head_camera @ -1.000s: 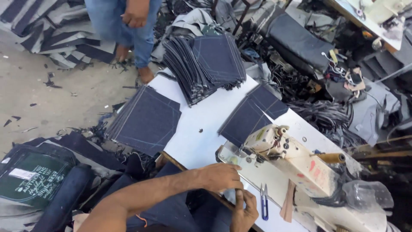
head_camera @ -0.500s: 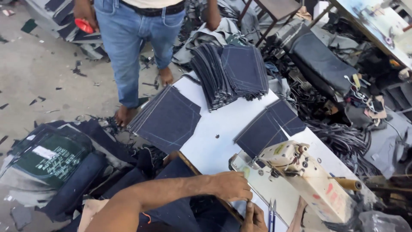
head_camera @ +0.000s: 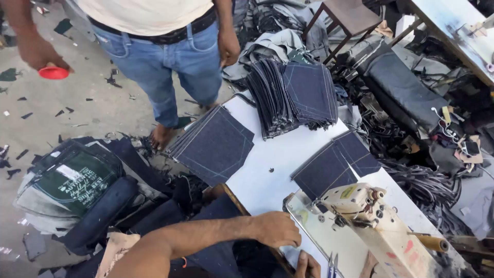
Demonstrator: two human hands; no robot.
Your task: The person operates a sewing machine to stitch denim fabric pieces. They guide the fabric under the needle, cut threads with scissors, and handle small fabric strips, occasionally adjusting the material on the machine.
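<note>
i see a white counter (head_camera: 267, 154) carrying a fanned stack of dark denim pocket pieces (head_camera: 293, 95) and a cream sewing machine (head_camera: 370, 216). my left hand (head_camera: 278, 229) rests curled on dark denim fabric (head_camera: 226, 252) at the counter's near edge; my right hand (head_camera: 307, 266) is barely visible, grip unclear. a person in blue jeans (head_camera: 164, 62) stands on the littered concrete floor (head_camera: 87, 113).

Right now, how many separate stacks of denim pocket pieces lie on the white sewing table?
3: a tall fanned stack at the far end, a stack overhanging the left edge, and a low stack beside the sewing machine.

White worktable (head_camera: 272, 154) — denim pocket stack (head_camera: 293, 95), loose denim panels (head_camera: 216, 144), cream sewing machine (head_camera: 375, 226).
</note>
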